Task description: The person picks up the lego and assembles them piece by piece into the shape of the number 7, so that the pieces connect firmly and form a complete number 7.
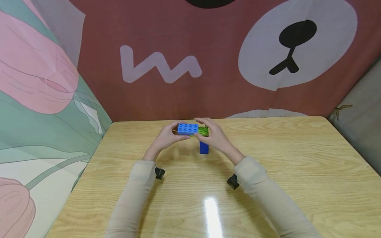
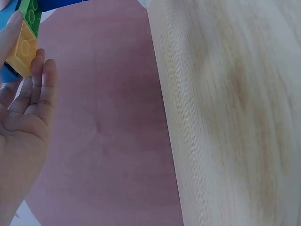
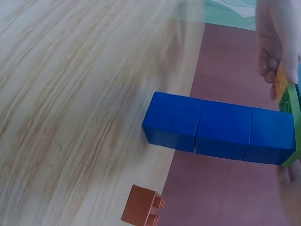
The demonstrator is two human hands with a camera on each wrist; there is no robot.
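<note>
Above the table, my left hand (image 1: 166, 136) holds the left end of a light blue toy brick (image 1: 188, 129), thumb in front and fingers behind. A yellow brick (image 2: 21, 52) sits under it beside the left thumb, next to a green brick (image 2: 31, 18). To the right, the green brick's studded end (image 1: 203, 131) shows past the light blue one. My right hand (image 1: 218, 138) curls round that end, its thumb tip at the light blue brick's front corner. A column of three dark blue bricks (image 3: 223, 128) stands under the green brick.
A reddish-brown brick (image 3: 140, 205) lies on the wooden table (image 1: 297, 172) near the column, hidden in the head view. Behind the table's far edge hangs a brown printed cloth (image 1: 220, 96). A black wrist camera (image 1: 159, 173) shows below the left sleeve.
</note>
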